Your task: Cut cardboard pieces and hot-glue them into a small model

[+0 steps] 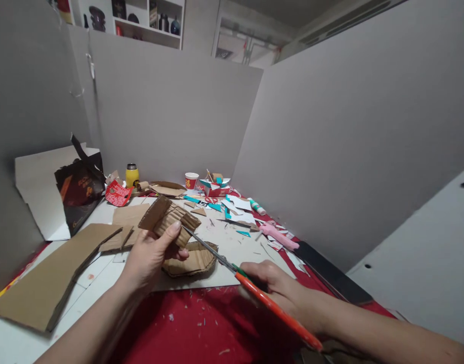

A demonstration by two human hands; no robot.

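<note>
My left hand (150, 255) pinches a small piece of corrugated cardboard (169, 218), its ridged inner face showing, with a darker flap at its left end. In my right hand (271, 283) is a pair of scissors (267, 303) with a long orange handle and a bit of green by the pivot. Their blade tips touch or overlap the right part of the cardboard piece; I cannot tell how far they cut in. Just beneath, a shallow cardboard tray (194, 260) with raised edges lies on the white board.
A large cardboard sheet (60, 268) lies at left before a torn dark box (82, 189). At the back are a yellow bottle (132, 176) and a red paper cup (191, 181). Paper scraps, a pink glue gun (279, 235) and a black strip (330, 273) line the right.
</note>
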